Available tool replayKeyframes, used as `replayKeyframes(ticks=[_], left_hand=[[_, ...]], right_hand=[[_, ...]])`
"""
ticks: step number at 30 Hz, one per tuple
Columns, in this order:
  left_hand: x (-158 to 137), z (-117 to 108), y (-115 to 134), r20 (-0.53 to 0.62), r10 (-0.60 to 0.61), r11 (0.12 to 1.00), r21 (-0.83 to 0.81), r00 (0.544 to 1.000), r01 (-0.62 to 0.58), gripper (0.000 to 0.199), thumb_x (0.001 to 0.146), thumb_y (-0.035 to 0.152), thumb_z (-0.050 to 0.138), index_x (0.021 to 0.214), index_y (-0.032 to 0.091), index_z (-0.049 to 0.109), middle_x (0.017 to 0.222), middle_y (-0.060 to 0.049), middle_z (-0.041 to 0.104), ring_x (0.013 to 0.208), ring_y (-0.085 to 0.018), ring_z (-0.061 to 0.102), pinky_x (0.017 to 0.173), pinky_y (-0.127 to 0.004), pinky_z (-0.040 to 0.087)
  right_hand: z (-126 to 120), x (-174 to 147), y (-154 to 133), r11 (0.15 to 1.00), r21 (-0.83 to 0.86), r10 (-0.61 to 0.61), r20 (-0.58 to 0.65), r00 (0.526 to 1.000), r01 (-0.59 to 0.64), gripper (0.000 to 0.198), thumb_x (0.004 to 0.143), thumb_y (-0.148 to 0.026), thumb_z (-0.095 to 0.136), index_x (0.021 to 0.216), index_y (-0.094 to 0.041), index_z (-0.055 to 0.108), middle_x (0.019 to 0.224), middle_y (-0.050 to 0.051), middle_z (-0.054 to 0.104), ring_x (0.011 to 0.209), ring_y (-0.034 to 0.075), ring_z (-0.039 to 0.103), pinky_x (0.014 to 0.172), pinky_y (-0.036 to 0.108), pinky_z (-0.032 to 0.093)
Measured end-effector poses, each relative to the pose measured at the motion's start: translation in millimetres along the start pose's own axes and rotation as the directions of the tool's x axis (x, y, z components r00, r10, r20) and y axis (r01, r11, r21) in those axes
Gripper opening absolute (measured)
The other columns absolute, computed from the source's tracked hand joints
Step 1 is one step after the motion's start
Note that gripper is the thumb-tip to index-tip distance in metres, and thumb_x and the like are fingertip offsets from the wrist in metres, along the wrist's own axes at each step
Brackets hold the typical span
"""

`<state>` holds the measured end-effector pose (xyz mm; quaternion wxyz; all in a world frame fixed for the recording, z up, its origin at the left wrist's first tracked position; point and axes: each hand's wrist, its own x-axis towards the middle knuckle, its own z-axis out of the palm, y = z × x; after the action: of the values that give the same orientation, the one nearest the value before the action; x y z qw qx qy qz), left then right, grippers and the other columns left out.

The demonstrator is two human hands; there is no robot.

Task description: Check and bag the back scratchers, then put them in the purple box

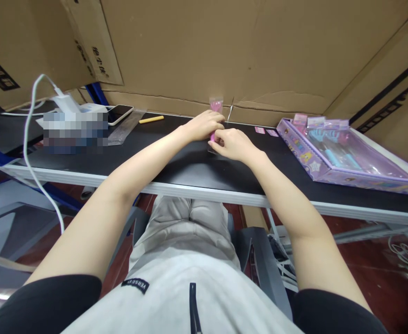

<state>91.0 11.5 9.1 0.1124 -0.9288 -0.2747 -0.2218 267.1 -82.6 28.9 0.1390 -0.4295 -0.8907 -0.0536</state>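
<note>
Small pink item (213, 136) pinched between both hands at mid-bench, near the back edge. Left hand (204, 125) fingers curled over it from the left; right hand (232, 144) fingers closed on it from the right, hands touching. Clear sleeve (211, 149) lies under them on the black bench (176, 162). Pink packet (215, 104) stands against the cardboard behind. Purple toy box (343, 153) far right. Yellow pen (151, 119), phone (119, 112) to the left.

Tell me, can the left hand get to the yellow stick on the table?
Probably yes. The yellow stick lies uncovered on the black table, left of the left hand, with nothing between them, though that hand pinches a small pink piece.
</note>
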Motion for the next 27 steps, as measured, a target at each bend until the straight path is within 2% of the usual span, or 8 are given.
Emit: replayKeyframes(ticks=[4, 6, 8, 13, 17, 23, 27], left_hand=[[-6, 6, 6, 0.106, -0.027, 0.998, -0.051, 0.994, 0.032, 0.024, 0.088, 0.015, 0.062, 0.104, 0.014, 0.081, 0.119, -0.017, 0.077, 0.110, -0.030, 0.072, 0.095, -0.040, 0.053], [-8, 5, 8, 0.157, -0.042, 0.993, -0.106, 0.987, 0.059, 0.026, 0.085, 0.013, 0.061, 0.102, 0.014, 0.081, 0.116, -0.016, 0.077, 0.105, -0.029, 0.073, 0.089, -0.037, 0.053], [-10, 4, 8, 0.163, -0.059, 0.982, -0.166, 0.985, 0.086, 0.030, 0.083, 0.012, 0.060, 0.105, 0.016, 0.081, 0.114, -0.013, 0.077, 0.102, -0.027, 0.073, 0.088, -0.035, 0.054], [-12, 8, 2, 0.162, -0.072, 0.970, -0.218, 0.984, 0.107, 0.032, 0.078, 0.013, 0.065, 0.107, 0.014, 0.080, 0.119, -0.015, 0.076, 0.110, -0.030, 0.073, 0.095, -0.037, 0.055], [-17, 10, -5, 0.205, -0.082, 0.968, -0.217, 0.975, 0.127, 0.033, 0.076, 0.015, 0.068, 0.106, 0.015, 0.081, 0.124, -0.014, 0.076, 0.115, -0.031, 0.074, 0.099, -0.037, 0.056], [-29, -2, -10, 0.273, -0.091, 0.968, -0.200, 0.958, 0.149, 0.038, 0.079, 0.017, 0.066, 0.113, 0.018, 0.083, 0.130, -0.010, 0.079, 0.120, -0.026, 0.074, 0.105, -0.031, 0.056], [-35, -10, -9, 0.352, -0.156, 0.957, -0.177, 0.923, 0.230, 0.050, 0.076, 0.012, 0.061, 0.121, 0.018, 0.083, 0.135, -0.008, 0.079, 0.125, -0.023, 0.073, 0.109, -0.026, 0.053]], right_hand=[[1, 0, -4, 0.998, -0.060, 0.012, 0.026, 1.000, -0.011, 0.026, 0.105, -0.031, 0.058, 0.109, -0.016, 0.079, 0.100, 0.014, 0.080, 0.093, 0.028, 0.072, 0.079, 0.035, 0.044], [3, 1, -4, 0.997, -0.077, 0.006, 0.039, 0.999, -0.003, 0.028, 0.105, -0.032, 0.057, 0.107, -0.016, 0.080, 0.100, 0.014, 0.081, 0.095, 0.029, 0.073, 0.080, 0.035, 0.044], [5, 2, -3, 0.996, -0.087, 0.001, 0.044, 0.999, 0.003, 0.030, 0.106, -0.034, 0.057, 0.104, -0.017, 0.081, 0.100, 0.014, 0.081, 0.096, 0.029, 0.073, 0.080, 0.036, 0.045], [7, 3, -3, 0.993, -0.114, 0.019, 0.077, 0.997, -0.010, 0.033, 0.108, -0.034, 0.056, 0.107, -0.016, 0.083, 0.107, 0.016, 0.082, 0.096, 0.029, 0.074, 0.082, 0.036, 0.045], [6, 3, -6, 0.995, -0.095, 0.025, 0.104, 0.994, -0.015, 0.032, 0.108, -0.032, 0.058, 0.111, -0.016, 0.085, 0.104, 0.015, 0.082, 0.096, 0.029, 0.074, 0.081, 0.035, 0.045], [6, 3, -2, 0.999, -0.031, -0.012, 0.091, 0.996, 0.015, 0.032, 0.107, -0.029, 0.057, 0.117, -0.019, 0.086, 0.100, 0.011, 0.082, 0.093, 0.027, 0.074, 0.080, 0.034, 0.044], [8, 4, 8, 1.000, -0.009, 0.001, 0.054, 0.999, 0.000, 0.033, 0.106, -0.030, 0.056, 0.114, -0.018, 0.086, 0.101, 0.012, 0.082, 0.095, 0.028, 0.073, 0.082, 0.035, 0.045]])
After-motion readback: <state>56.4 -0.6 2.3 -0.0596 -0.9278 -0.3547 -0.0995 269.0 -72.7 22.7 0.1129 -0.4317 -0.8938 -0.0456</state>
